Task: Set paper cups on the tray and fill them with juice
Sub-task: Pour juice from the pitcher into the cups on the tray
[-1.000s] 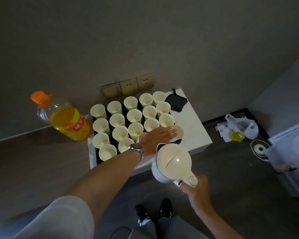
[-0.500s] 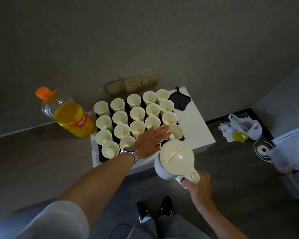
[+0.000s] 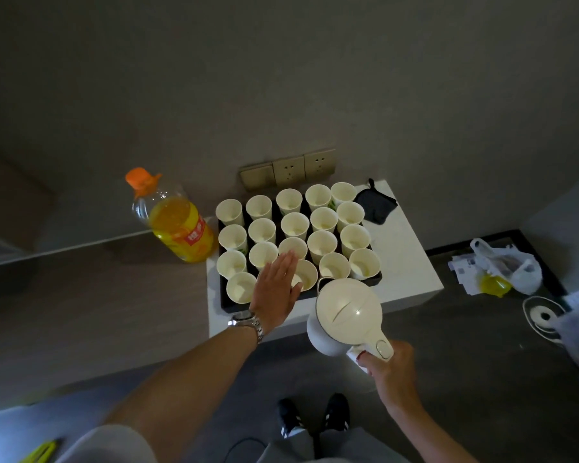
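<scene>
Left hand: the left hand (image 3: 276,289) is reaching out flat over the front of the tray, with its fingers straight and close together. It is covering part of one cup, so I cannot tell if it is touching that cup.
Right hand: the right hand (image 3: 390,372) is gripping the handle of the white jug (image 3: 346,314), fingers curled round it. The fingertips are hiding under the handle.
Jug: it is hanging in the air just in front of the table's near edge, its spout pointing at the front row of cups. Its lid is hiding what is inside.
Cups: the paper cups (image 3: 321,243) are standing upright in rows on the tray. A little pale liquid is showing in some; the light is dim, so it is hard to tell how full each one is.
Tray: the dark tray (image 3: 375,279) is sitting on the white table (image 3: 405,259). The cups are hiding most of it.
Bottle: a big juice bottle (image 3: 176,222) with an orange cap is standing just left of the table.
Cloth: a dark cloth (image 3: 375,205) is lying at the table's back corner.
Floor: a plastic bag (image 3: 508,265) is lying well off to the right, and its contents are too blurry to name.
</scene>
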